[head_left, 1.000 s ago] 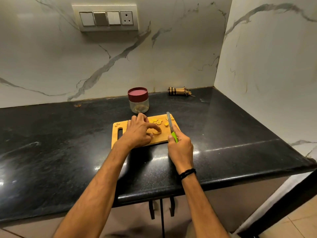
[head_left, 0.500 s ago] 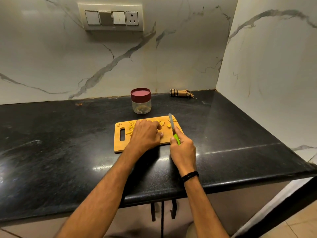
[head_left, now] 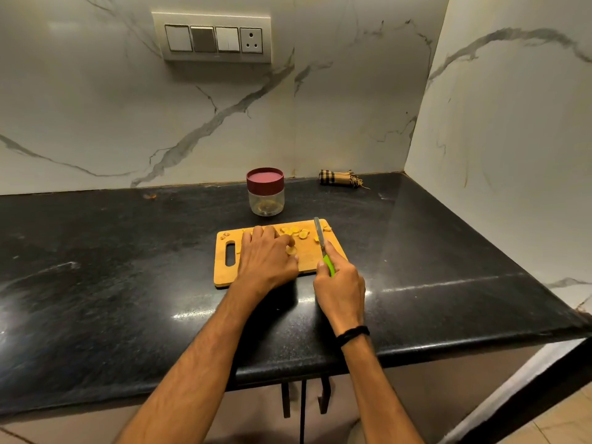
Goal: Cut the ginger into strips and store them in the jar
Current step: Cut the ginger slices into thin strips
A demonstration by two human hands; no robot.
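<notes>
Two hands work at a board (head_left: 224, 272) that lies on the black tabletop (head_left: 112, 283), its long axis running left to right and its handle slot at the left end. The right hand (head_left: 340, 285) is wrapped round the green handle of a knife (head_left: 321, 240). The knife's long axis runs nearly straight away from the person. Its tip points to the back wall and leans a little left, and the blade sits over the right end of the board. The left hand (head_left: 266, 261) lies palm down on the middle of the board with its fingers lightly bent and pointing to the far right. One ginger slice (head_left: 291, 250) sits at its fingertips, between forefinger and thumb; whether the hand pinches it or only rests beside it, I cannot tell. More ginger pieces (head_left: 296, 232) lie scattered along the far edge of the board, between the left hand and the blade, with a few small bits at the far left corner.

A jar (head_left: 266, 200) stands upright just behind the board, apart from it, with its red lid on and something yellowish at the bottom. A rolled checked cloth (head_left: 338, 179) lies further right against the wall. A switch panel (head_left: 211, 36) hangs on the marble wall above. A black band (head_left: 352, 335) circles the right wrist.
</notes>
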